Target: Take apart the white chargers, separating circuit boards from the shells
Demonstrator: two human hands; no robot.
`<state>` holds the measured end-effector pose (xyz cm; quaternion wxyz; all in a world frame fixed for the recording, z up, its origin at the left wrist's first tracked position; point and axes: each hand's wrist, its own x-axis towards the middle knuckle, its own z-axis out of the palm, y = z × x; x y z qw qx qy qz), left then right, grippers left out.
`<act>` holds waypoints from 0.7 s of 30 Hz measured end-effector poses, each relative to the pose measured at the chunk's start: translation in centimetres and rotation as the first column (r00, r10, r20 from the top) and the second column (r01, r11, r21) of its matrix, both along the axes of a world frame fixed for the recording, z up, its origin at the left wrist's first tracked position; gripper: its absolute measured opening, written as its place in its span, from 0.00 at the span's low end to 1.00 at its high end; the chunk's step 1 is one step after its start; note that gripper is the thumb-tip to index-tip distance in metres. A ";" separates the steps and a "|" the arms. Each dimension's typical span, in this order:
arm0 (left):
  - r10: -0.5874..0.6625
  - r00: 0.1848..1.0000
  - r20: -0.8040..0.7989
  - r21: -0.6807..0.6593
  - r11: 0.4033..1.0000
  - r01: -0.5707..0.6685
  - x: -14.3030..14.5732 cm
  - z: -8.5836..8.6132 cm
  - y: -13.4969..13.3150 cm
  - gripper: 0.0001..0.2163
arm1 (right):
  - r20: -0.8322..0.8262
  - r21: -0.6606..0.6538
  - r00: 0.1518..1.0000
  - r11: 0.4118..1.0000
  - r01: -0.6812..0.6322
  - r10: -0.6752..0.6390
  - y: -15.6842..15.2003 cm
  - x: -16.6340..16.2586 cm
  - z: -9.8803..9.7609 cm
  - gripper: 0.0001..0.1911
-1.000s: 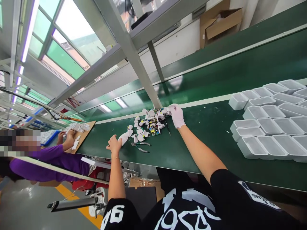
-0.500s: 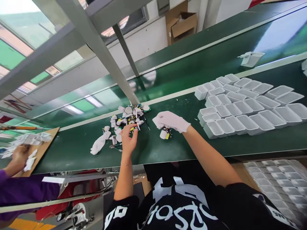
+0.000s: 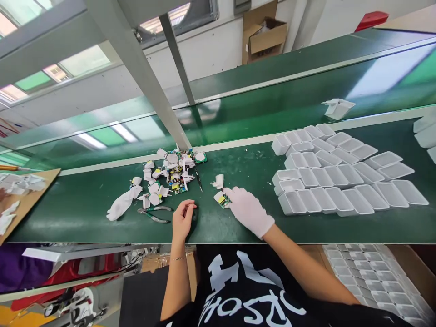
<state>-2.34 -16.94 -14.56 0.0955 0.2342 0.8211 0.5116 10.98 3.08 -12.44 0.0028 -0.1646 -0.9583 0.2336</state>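
Note:
My right hand (image 3: 250, 211), in a white glove, has its fingertips closed on the edge of a small circuit board (image 3: 223, 200) with a yellow part on it. Just behind that board lies a white plastic piece (image 3: 218, 181). My left hand (image 3: 184, 220) is bare and rests near the front of the bench, its fingers curled in with nothing visible in them. Left of it lie cutting pliers (image 3: 156, 213) with dark green handles. Beyond it is a heap of circuit boards with white parts (image 3: 175, 170), and a thin dark pen-like tool (image 3: 198, 179) beside the heap.
Rows of white plastic housings (image 3: 327, 177) cover the right of the green bench (image 3: 85, 227). One more housing (image 3: 339, 109) stands farther back. A white glove (image 3: 120, 205) lies at left, near a cardboard sheet (image 3: 37, 195) with white pieces. A grey post (image 3: 153, 91) rises behind the heap.
My right hand has let go of a white piece and lowered onto the circuit board. My left hand has drawn back from the heap and curled its fingers. The view has shifted right.

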 end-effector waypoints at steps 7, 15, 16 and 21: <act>0.041 0.998 0.052 -0.061 0.997 -0.038 -0.3 0.1 0.0 0.15 | -0.134 0.130 0.979 0.983 -0.133 0.150 -0.2 0.9 0.1 0.21; 0.035 0.999 0.028 -0.094 0.995 -0.032 -0.7 0.1 -0.3 0.21 | -0.085 0.173 0.981 0.973 -0.156 0.172 -0.7 -0.5 0.5 0.13; 0.029 0.999 0.024 -0.100 0.995 -0.027 -0.9 0.2 -0.3 0.21 | -0.082 0.164 0.985 0.977 -0.135 0.150 -0.9 -0.3 0.5 0.08; 0.014 1.000 0.008 -0.130 0.991 -0.013 -1.3 0.3 -0.2 0.21 | -0.112 0.085 0.987 0.990 -0.109 0.118 -0.3 1.3 0.5 0.28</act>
